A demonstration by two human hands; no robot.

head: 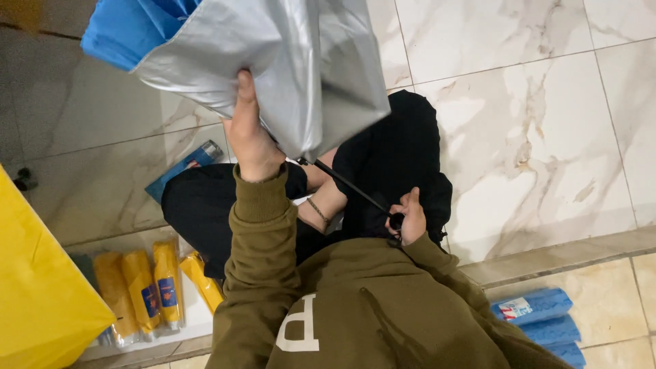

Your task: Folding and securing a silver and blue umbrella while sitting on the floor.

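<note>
The left hand (249, 137) grips the silver-and-blue umbrella canopy (273, 61) at the far left, fingers closed on the fabric. The right hand (410, 219) seems clenched around the handle (395, 221), near right. The dark shaft (348, 186) runs diagonally between them.

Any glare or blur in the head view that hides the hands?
Head view: sheen on the silver umbrella cloth and the marble floor, but both hands are readable; left hand sharp on the cloth, right hand slightly soft at the handle end.
</note>
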